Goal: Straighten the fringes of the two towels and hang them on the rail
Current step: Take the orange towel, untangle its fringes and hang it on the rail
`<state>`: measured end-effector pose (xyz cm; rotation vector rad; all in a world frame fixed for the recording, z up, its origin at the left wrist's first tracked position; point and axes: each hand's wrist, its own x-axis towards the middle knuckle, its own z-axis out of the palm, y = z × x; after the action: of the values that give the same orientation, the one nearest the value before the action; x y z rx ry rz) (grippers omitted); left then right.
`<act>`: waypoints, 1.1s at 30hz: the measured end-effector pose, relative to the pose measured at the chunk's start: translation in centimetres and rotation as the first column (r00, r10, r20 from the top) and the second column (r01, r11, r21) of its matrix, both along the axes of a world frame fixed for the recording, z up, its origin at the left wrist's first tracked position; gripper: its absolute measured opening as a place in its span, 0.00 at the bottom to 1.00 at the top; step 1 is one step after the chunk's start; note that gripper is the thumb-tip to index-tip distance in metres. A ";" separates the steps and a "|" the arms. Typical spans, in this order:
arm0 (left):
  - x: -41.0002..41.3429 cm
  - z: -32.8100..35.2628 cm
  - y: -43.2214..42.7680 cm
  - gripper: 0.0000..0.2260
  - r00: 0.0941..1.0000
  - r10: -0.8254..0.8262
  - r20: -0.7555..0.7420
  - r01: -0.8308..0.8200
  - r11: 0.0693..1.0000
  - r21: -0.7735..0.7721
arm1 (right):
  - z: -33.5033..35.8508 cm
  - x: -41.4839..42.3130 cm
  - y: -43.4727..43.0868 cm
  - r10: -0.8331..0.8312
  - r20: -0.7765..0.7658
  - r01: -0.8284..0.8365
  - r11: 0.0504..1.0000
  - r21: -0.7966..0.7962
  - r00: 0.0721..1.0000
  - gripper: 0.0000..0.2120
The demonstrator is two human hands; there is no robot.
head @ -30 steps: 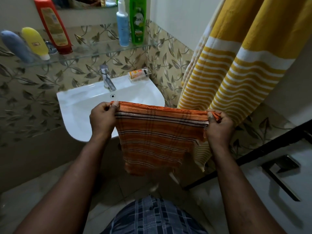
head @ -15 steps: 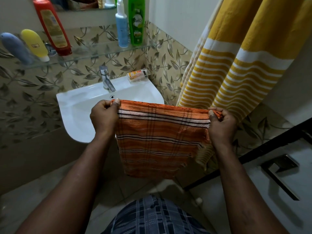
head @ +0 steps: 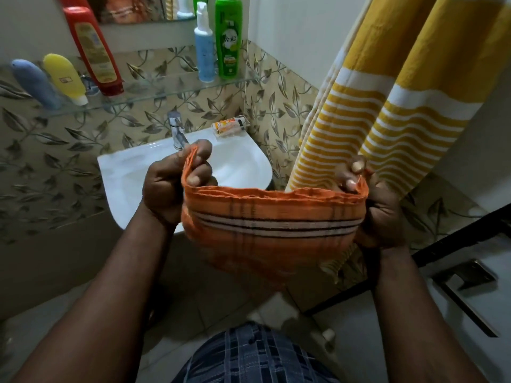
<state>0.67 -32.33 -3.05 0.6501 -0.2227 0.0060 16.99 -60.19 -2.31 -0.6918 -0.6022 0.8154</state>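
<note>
An orange striped towel [head: 265, 225] hangs between my two hands in front of the sink. My left hand [head: 168, 186] pinches its top left corner between thumb and fingers. My right hand [head: 378, 205] grips the top right corner. The top edge curves toward me and the cloth sags down and folds under. A yellow and white striped towel [head: 387, 100] hangs at the upper right, reaching down behind my right hand. The rail that holds it is out of view.
A white sink [head: 127, 183] with a tap [head: 177, 131] stands against the leaf-patterned wall. A glass shelf [head: 154, 92] above it carries several bottles. A soap box [head: 229, 125] lies on the sink's back corner. A white door with a metal handle [head: 467, 294] is at the lower right.
Both hands have turned their corners forward, so the flat stretched top edge now curves toward me and the cloth bunches up shorter. The view has tilted slightly.
</note>
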 end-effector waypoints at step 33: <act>5.3 2.8 -6.6 0.35 0.942 0.335 -0.001 -0.321 0.904 0.282 | 4.3 -4.8 7.2 -0.325 0.529 0.422 0.904 -0.071 0.784 0.09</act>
<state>6.01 -38.97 -0.29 0.9632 -0.0629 0.2883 12.15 -52.96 2.03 -1.1789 -0.8328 0.3034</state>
